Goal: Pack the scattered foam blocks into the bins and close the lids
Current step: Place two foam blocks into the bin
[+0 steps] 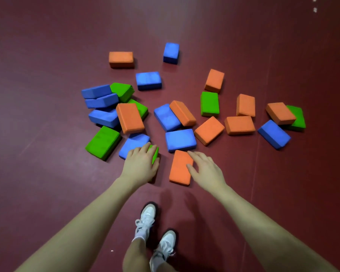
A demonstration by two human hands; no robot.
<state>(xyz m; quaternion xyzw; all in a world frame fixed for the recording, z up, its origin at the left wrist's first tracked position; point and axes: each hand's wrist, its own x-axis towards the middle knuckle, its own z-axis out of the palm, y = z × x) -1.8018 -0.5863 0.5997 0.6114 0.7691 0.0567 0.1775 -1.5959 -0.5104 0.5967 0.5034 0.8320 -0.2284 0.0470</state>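
Fingers [199, 157] of the right hand [205, 170] lie spread and fairly straight on an orange block [180, 167]; the left hand [140, 163] curls over a green block [155, 153], clamped on it. Both blocks sit on a dark red floor [47, 173], nearest the white shoes [147, 216]. Beyond them, blue, orange and green foam blocks [180, 139] lie scattered, some overlapping.

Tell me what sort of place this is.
Probably a gym or play room: a dark red sports-type floor with seams, many foam blocks in orange, blue and green scattered on it, and a person in sneakers bending over them. No bins in view.
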